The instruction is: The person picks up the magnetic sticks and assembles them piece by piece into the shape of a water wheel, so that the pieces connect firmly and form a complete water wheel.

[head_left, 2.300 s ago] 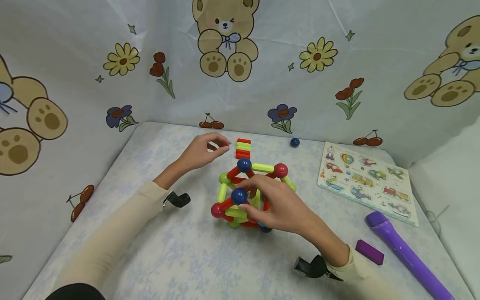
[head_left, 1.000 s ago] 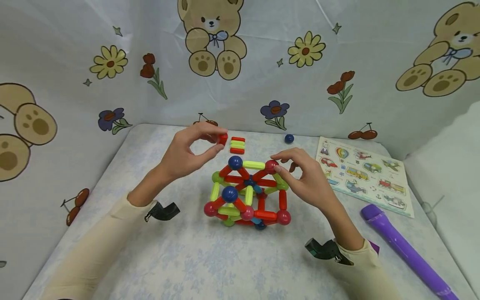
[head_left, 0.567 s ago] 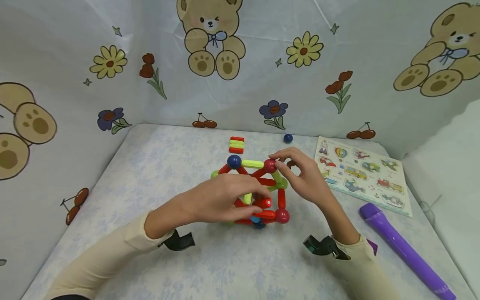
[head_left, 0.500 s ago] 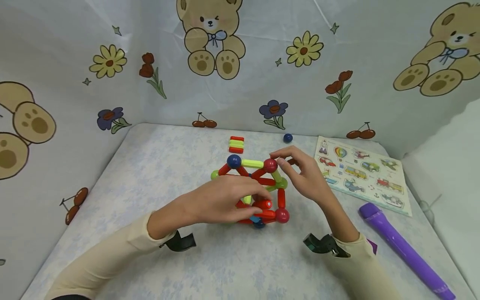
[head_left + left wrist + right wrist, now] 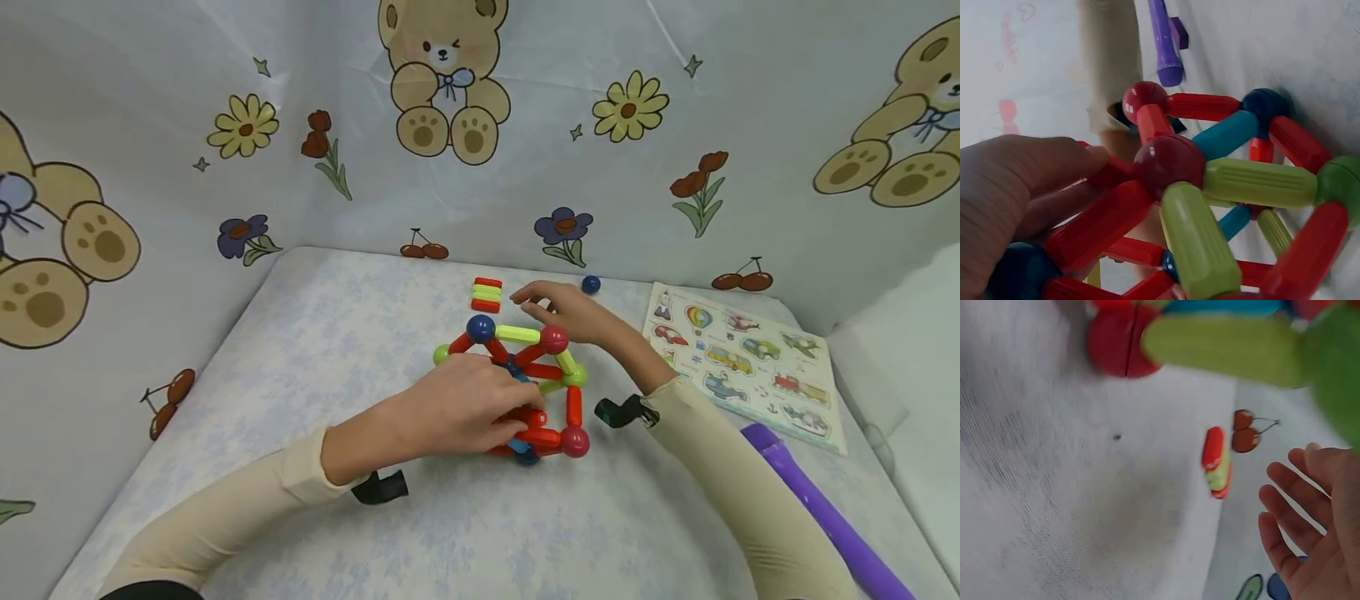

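Observation:
A frame of magnetic rods and balls (image 5: 517, 335) stands mid-table, with red, green and blue pieces. At its front my left hand (image 5: 450, 408) pinches a red magnetic rod (image 5: 534, 417) between thumb and fingers and covers much of the near left side. In the left wrist view that rod meets a dark red ball (image 5: 1169, 164) on the frame. My right hand (image 5: 573, 312) is behind the frame's right side, fingers loosely spread and holding nothing. The right wrist view shows those fingers (image 5: 1297, 509) apart from the loose rods (image 5: 1216, 462).
A short row of red and yellow-green rods (image 5: 486, 295) lies at the back of the table. A loose blue ball (image 5: 591, 285) sits near the backdrop. On the right are a picture board (image 5: 750, 371) and a purple toy microphone (image 5: 825, 517), partly behind the right sleeve.
The left hand fetched a red rod from the back row and brought it to the frame's front. The right hand left the frame's red ball and moved back toward the loose rods.

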Demonstrator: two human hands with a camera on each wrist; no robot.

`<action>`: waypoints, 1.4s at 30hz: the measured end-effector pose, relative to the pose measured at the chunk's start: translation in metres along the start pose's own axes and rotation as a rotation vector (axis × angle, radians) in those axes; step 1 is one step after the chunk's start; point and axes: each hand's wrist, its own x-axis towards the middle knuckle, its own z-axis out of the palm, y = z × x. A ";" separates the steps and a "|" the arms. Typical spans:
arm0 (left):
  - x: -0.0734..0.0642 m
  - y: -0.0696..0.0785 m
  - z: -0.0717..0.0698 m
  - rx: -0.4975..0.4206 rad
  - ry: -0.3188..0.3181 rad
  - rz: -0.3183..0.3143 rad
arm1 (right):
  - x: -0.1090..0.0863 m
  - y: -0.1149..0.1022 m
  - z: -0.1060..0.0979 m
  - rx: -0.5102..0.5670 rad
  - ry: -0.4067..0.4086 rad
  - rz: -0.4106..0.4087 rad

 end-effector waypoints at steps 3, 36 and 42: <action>0.001 0.003 -0.001 -0.065 -0.010 0.009 | 0.011 0.009 0.004 -0.026 -0.097 0.031; -0.019 -0.011 -0.011 -0.084 0.077 -0.048 | -0.035 0.012 -0.024 -0.183 0.149 0.087; -0.043 -0.022 -0.020 -0.171 0.170 -0.105 | -0.101 -0.036 -0.044 -0.112 0.404 -0.009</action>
